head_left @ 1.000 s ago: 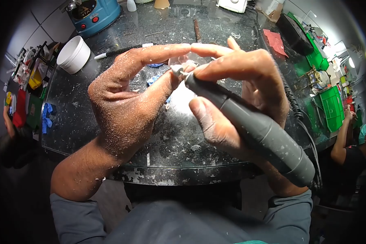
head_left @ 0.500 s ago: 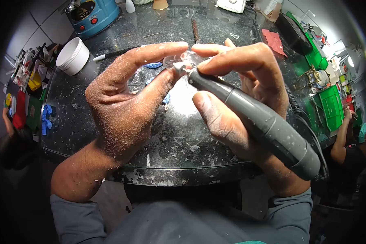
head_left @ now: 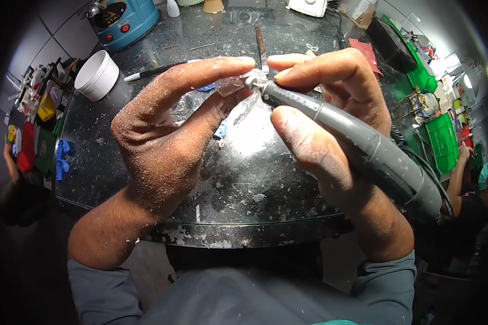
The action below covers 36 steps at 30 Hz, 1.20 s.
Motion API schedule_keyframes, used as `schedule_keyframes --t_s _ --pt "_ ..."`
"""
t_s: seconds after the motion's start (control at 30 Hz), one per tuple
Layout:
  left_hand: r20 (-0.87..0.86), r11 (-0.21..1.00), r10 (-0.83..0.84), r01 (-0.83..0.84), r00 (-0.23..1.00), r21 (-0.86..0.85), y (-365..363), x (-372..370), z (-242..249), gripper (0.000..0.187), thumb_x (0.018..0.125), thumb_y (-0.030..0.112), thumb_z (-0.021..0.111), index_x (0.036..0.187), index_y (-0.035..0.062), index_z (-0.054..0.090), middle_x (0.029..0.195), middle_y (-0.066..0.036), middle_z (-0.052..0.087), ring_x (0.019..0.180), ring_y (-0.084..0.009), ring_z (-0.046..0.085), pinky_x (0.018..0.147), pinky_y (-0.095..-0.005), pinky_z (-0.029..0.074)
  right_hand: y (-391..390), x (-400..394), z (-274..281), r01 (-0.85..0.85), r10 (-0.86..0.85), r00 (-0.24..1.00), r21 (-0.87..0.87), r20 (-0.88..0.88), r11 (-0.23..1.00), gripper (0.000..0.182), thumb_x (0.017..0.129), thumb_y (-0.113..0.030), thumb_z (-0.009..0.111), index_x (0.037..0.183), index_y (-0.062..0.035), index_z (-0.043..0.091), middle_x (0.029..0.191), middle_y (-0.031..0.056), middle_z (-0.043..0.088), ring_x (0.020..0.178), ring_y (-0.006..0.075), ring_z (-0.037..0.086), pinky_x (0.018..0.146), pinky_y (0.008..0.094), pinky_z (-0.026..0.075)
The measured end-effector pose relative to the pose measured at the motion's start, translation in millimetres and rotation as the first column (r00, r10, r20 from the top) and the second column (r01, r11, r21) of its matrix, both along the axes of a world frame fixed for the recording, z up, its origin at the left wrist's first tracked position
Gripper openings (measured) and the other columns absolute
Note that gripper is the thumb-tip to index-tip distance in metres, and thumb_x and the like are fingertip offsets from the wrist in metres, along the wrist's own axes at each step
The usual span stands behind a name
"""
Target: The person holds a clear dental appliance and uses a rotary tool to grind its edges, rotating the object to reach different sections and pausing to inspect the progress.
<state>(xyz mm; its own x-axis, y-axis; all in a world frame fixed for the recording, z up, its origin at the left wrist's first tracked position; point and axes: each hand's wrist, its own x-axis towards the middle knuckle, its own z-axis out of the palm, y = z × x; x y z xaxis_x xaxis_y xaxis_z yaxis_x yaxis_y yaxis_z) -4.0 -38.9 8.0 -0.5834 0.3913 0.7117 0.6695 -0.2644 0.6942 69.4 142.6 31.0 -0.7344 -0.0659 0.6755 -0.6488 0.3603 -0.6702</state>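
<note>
My left hand (head_left: 165, 127) is dusted with white powder. Its thumb and fingertips pinch a small clear, see-through piece (head_left: 229, 86), whose exact kind I cannot make out. Gripped like a pen in my right hand (head_left: 331, 103) is a dark grey rotary handpiece (head_left: 347, 127), its cord trailing at the rear end. The handpiece's small grinding bit (head_left: 252, 82) is at the right side of the clear piece; whether they touch is hard to tell. White dust also coats my right thumb. Beneath the hands, a bright patch of light falls on the dark worktop (head_left: 228, 189).
A white tub (head_left: 97, 75) and a white-tipped pen-like tool (head_left: 146, 72) lie left of my hands. Behind stand a blue machine (head_left: 126, 24) and a rusty-handled tool (head_left: 261, 43). Red sheet (head_left: 365, 57) and green bins (head_left: 442, 142) are on the right, near another person's arm (head_left: 455, 181).
My right hand and the handpiece have shifted slightly to the right, the bit moving the same way along the clear piece. My left hand has barely moved.
</note>
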Motion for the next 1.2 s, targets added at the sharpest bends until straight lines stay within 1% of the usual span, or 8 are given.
schedule_keyframes --t_s 0.3,0.43,0.53,0.6,0.63,0.73,0.97,1.2 --pt "-0.07 0.99 0.057 -0.066 0.996 -0.123 -2.4 0.2 3.4 0.028 0.082 -0.005 0.066 0.11 -0.0035 0.063 0.112 -0.017 0.065 0.108 -0.0223 0.061 0.098 -0.0339 0.046 -3.7 -3.6 -3.6 -0.109 0.108 0.994 -0.029 -0.029 0.994 0.029 0.076 -0.005 0.068 0.102 0.0009 0.056 0.097 0.0121 0.061 0.105 0.0244 0.058 0.096 0.0392 0.042" --pt "0.182 0.996 -0.01 0.025 0.983 -0.08 1.4 3.0 7.7 0.028 0.082 -0.004 0.066 0.11 -0.0026 0.063 0.11 -0.015 0.066 0.108 -0.0205 0.061 0.097 -0.0342 0.047 -2.8 -5.0 -0.5 -0.051 0.041 0.996 -0.119 -0.085 0.992 0.033 0.086 -0.018 0.064 0.11 0.0009 0.052 0.091 0.0109 0.062 0.09 0.0226 0.063 0.093 0.0415 0.046" --pt "0.351 0.996 -0.071 0.082 0.934 -0.019 3.9 1.6 6.9 0.028 0.083 -0.002 0.066 0.111 -0.0007 0.063 0.109 -0.012 0.066 0.106 -0.0185 0.061 0.096 -0.0336 0.046 -0.1 -3.8 4.6 0.108 -0.11 0.994 -0.214 -0.002 0.971 0.027 0.092 -0.014 0.059 0.114 0.0008 0.051 0.09 0.0112 0.064 0.087 0.0186 0.065 0.087 0.0362 0.051" --pt "0.425 0.978 -0.21 0.18 0.881 0.108 4.2 -2.2 3.7 0.031 0.084 0.0 0.066 0.114 0.0007 0.062 0.11 -0.012 0.065 0.106 -0.0176 0.061 0.097 -0.032 0.046 -0.1 -1.6 5.0 0.017 0.037 0.963 -0.197 0.268 0.98 0.027 0.089 -0.01 0.063 0.112 0.0004 0.054 0.091 0.0111 0.064 0.087 0.0177 0.065 0.079 0.0317 0.054" --pt "0.441 0.974 -0.226 0.201 0.869 0.103 3.0 -4.2 3.0 0.034 0.084 0.001 0.066 0.118 0.0006 0.06 0.111 -0.011 0.065 0.106 -0.0167 0.06 0.097 -0.0314 0.045 -6.5 -0.1 4.2 -0.009 0.142 0.931 -0.368 0.336 0.93 0.027 0.085 -0.004 0.065 0.11 -0.0005 0.056 0.091 0.0098 0.064 0.085 0.0171 0.066 0.072 0.0284 0.055" --pt "0.482 0.965 -0.258 0.242 0.837 0.095 3.5 -2.5 6.0 0.036 0.085 0.003 0.065 0.121 0.0002 0.059 0.111 -0.01 0.065 0.105 -0.0162 0.06 0.095 -0.0308 0.045 -5.8 -0.5 2.1 -0.044 0.194 0.925 -0.414 0.327 0.909 0.029 0.084 -0.003 0.068 0.109 -0.0013 0.055 0.091 0.0108 0.064 0.083 0.0176 0.066 0.071 0.0297 0.057" --pt "0.483 0.957 -0.29 0.258 0.826 0.132 2.4 -6.7 1.7 0.036 0.093 0.013 0.058 0.124 -0.0052 0.055 0.106 -0.013 0.066 0.1 -0.0164 0.063 0.094 -0.0323 0.046 -8.5 -3.1 -2.6 -0.021 0.116 0.959 -0.343 0.259 0.939 0.026 0.084 -0.001 0.067 0.106 -0.0019 0.054 0.092 0.011 0.063 0.083 0.0176 0.066 0.072 0.0306 0.057" --pt "0.427 0.939 -0.344 0.303 0.836 0.163 2.2 -11.4 -0.1 0.038 0.098 0.019 0.05 0.127 -0.0052 0.052 0.105 -0.014 0.068 0.102 -0.0175 0.063 0.097 -0.0329 0.045 -6.9 -3.4 -0.3 -0.007 0.16 0.948 -0.484 0.277 0.875 0.027 0.085 -0.003 0.065 0.109 -0.0014 0.053 0.093 0.0118 0.064 0.082 0.0193 0.067 0.071 0.0317 0.059"
